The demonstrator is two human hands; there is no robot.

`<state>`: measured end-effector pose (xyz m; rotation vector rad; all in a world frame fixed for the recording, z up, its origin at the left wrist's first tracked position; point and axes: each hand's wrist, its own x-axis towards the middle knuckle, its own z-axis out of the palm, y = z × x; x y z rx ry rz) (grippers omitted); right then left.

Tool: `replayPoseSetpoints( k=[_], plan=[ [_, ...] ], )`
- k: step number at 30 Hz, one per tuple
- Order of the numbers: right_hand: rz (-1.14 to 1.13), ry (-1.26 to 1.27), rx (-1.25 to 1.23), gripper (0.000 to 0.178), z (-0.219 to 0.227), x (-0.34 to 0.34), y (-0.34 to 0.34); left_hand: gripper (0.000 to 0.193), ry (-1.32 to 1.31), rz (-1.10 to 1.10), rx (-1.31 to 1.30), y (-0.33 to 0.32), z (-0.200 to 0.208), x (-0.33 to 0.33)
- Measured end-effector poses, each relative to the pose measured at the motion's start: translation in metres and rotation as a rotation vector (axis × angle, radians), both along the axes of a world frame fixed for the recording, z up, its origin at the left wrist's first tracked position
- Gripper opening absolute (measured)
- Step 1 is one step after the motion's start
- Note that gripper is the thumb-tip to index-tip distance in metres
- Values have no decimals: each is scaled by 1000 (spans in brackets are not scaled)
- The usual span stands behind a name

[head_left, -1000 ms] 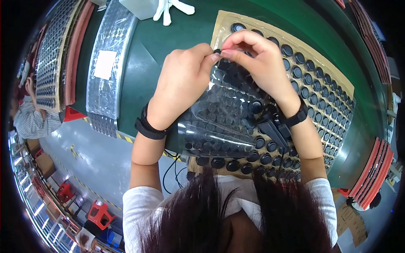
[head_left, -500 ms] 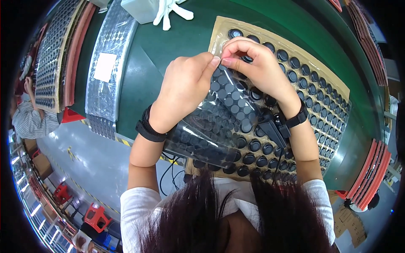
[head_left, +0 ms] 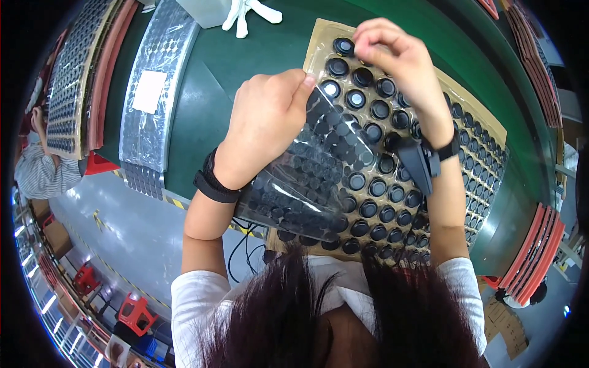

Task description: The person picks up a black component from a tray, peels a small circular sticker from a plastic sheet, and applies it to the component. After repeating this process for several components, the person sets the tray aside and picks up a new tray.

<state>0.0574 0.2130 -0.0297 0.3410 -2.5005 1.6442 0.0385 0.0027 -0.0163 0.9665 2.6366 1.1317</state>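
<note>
My left hand (head_left: pixel 265 113) pinches the upper corner of a clear plastic sheet (head_left: pixel 322 132) carrying rows of round dark discs. The sheet drapes down toward me over part of a tan tray (head_left: pixel 318 46). Black round caps (head_left: pixel 369 208) sit in the tray's pockets; several near the top left have pale, shiny centres. Above the tray's far edge, my right hand (head_left: pixel 405 70) is closed, thumb and fingers together beside a cap (head_left: pixel 343 46) in the corner. Whatever it holds, if anything, is too small or blurred to make out. Dark bands wrap both wrists.
Disc sheets in clear wrap (head_left: pixel 147 132) with a white label lie on the green table (head_left: pixel 205 116) at left. White gloves (head_left: pixel 248 15) lie by a grey box (head_left: pixel 202 9) at the back. Red trays (head_left: pixel 534 257) are stacked at right. Another person (head_left: pixel 49 172) sits far left.
My right hand has left the sheet's corner beside my left hand and moved up and right over the tray. The far-left caps are uncovered now; my left hand still pinches the sheet.
</note>
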Motion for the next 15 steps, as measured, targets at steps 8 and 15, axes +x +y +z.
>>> replayPoseSetpoints(
  k=[8, 15],
  plan=[
    [-198, -82, -9, 10, -49, -27, 19, 25, 13, -21, -53, 1, -1, 2],
    [-207, -77, 65, 11, -50, -26, 15, 26, 4, -12, -76, 1, -1, 4]
  ],
)
